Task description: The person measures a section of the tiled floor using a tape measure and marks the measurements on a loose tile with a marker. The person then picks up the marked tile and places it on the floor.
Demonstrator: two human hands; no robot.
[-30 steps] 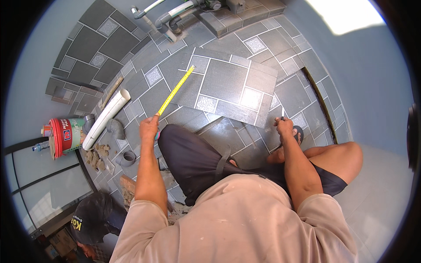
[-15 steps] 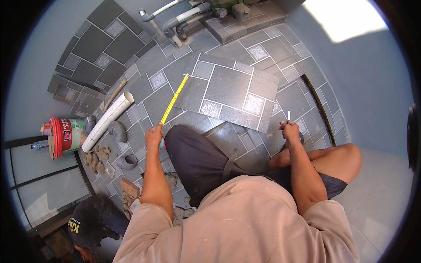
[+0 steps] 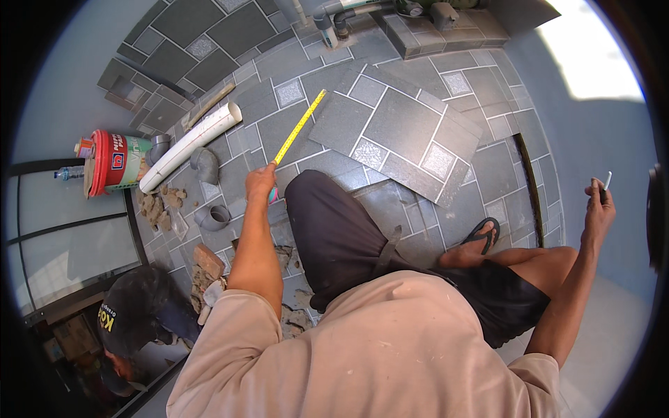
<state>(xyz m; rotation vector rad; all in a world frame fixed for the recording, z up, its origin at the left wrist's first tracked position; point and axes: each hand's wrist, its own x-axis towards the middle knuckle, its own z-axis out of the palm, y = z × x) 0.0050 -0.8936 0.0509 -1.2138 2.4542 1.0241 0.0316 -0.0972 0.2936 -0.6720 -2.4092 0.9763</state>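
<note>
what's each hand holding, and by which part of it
Left hand: the tape measure, by its case end. Right hand: what looks like a pen, by its dark lower part.

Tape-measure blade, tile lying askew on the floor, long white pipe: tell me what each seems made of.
Yellow tape-measure blade: probably coated metal, satin; a narrow, straight strip.
Patterned tile: likely ceramic, semi-gloss; flat, with a pale sheen.
White pipe: apparently smooth plastic, perhaps PVC; evenly white, hollow at its open end.

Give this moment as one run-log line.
Left hand: grips tape measure, yellow blade extended | Right hand: holds slim pen-like tool, away from tile | Patterned gray tile: lies near blade
</note>
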